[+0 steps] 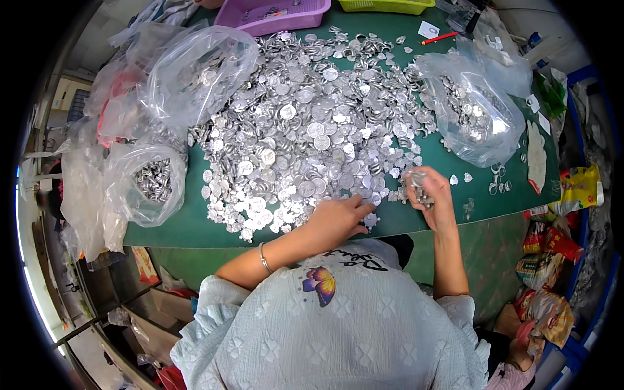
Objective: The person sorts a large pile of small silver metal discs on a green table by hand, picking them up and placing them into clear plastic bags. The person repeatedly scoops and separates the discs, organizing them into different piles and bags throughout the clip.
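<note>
Cupping silvery pieces (pixel 421 190) inside curled right hand (pixel 434 195) — too blurred for long axis or heading — touching pile (pixel 305 133) with loosely parted left hand (pixel 339 219).

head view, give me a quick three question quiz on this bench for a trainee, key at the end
1. True or false: the left hand is at the near edge of the pile of silver-coloured metal pieces.
2. Fill in: a small cluster of pieces is held in the ___ hand.
3. What colour is the plastic tray to the left of the yellow-green tray? (a) blue (b) purple (c) orange

Key: 1. True. 2. Right hand. 3. (b) purple.
</note>
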`<state>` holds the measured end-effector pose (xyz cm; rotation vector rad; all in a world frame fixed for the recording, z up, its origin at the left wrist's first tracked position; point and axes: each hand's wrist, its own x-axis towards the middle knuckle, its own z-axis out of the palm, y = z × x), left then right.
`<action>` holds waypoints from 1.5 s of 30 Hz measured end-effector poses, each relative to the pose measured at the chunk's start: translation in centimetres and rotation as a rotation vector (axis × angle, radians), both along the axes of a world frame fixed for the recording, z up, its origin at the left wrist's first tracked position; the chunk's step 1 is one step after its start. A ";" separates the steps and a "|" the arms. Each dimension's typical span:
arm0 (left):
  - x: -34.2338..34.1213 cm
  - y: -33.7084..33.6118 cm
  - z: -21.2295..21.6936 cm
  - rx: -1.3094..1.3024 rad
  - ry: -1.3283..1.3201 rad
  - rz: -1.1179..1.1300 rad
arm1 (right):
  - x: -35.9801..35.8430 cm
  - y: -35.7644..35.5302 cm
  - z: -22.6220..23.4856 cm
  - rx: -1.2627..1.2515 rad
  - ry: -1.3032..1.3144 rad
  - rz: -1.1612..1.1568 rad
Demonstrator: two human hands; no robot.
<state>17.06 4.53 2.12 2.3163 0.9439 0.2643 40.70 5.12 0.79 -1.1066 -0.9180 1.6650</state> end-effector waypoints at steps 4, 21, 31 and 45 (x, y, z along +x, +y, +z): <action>0.7 -0.2 -0.9 0.004 0.076 -0.052 | -0.7 0.4 -0.5 0.019 0.499 -0.062; -3.3 2.4 -1.9 -1.368 -1.036 0.315 | -3.0 -0.5 1.0 0.270 -0.337 0.335; -3.2 2.4 -1.8 -1.504 -1.407 0.494 | -6.3 -2.9 0.4 0.751 -1.184 0.477; -1.3 2.9 -1.5 -1.689 -1.492 0.638 | -4.5 -1.3 0.0 0.431 -0.558 0.136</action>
